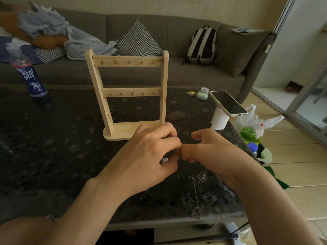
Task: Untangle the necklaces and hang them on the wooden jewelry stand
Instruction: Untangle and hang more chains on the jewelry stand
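The necklace (196,197) is pinched by the right hand (210,149) and trails to the front edge of the table (53,156). The left hand (150,151) is curled against the right, its grip hidden. The stand (127,92) is set just behind, mid-table.

Pretty dim indoors, kinda murky with a greenish cast. Daylight only from the right, through the sliding glass door (311,103), blown out and pale over there. Noticeably darker toward the left side. Soft glare streak along the front edge of the dark glossy table (53,147), plus a faint sheen on the phone screen (228,103). Shadows all soft and mushy. Heavy wide-angle bending at the edges: bowed sofa back (177,30), leaning door frame. Smeary, blurred bottle (30,75) at far left, blanket pile (53,27) soft too. Sharpest around the wooden stand (127,92) mid-frame. Thin necklace chain (196,197) barely readable against the speckled tabletop.
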